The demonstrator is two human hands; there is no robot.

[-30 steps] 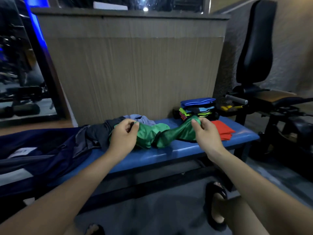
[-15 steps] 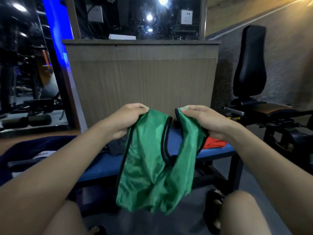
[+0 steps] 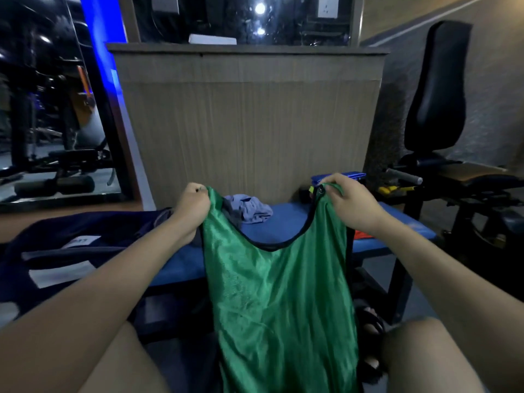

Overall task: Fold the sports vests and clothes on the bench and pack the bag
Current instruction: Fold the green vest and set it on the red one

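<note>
A green sports vest (image 3: pixel 279 293) with black trim hangs spread flat in front of me, above the blue bench (image 3: pixel 280 226). My left hand (image 3: pixel 192 207) grips its left shoulder strap. My right hand (image 3: pixel 350 202) pinches the right strap. A crumpled grey-blue garment (image 3: pixel 249 212) lies on the bench behind the vest. A stack of folded vests (image 3: pixel 344 177) with a blue one on top peeks out behind my right hand. An orange vest (image 3: pixel 363 235) shows under my right wrist. A dark navy bag (image 3: pixel 65 251) lies on the left.
A wooden counter panel (image 3: pixel 249 123) stands right behind the bench. A black gym seat machine (image 3: pixel 442 143) stands on the right. Weight equipment (image 3: pixel 56 177) fills the far left. My sandalled foot (image 3: pixel 368 330) rests on the floor below the vest.
I lifted the green vest off the bench and pulled my hands apart, so it went from a crumpled bundle to hanging open by its straps.
</note>
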